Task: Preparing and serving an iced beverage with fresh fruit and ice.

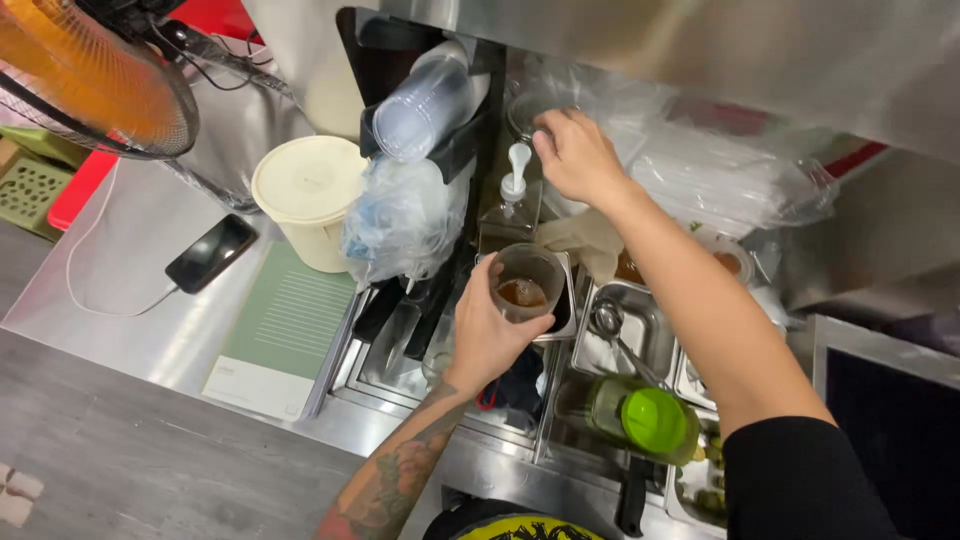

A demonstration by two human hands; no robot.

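Holding a clear plastic cup (527,280) in my left hand (487,335), I keep it upright over the steel counter wells, fingers wrapped round its side and closed on it. Its long axis runs straight up and down, mouth open toward my head camera, so a little brown liquid shows at the bottom; held level like this, nothing spills. My right hand (578,155) reaches farther back, fingers curled down onto the rim of a round container (535,108) wrapped in clear plastic; whether it grips anything I cannot tell. A pump bottle (512,200) stands between the two hands, just behind the cup. To the left, a sleeve of stacked clear cups (425,105) lies tilted in a black holder, a cream lidded bucket (308,195) stands beside it, and a phone (210,252) lies flat on the counter. Near my body sits a jar with a green lid (652,420).
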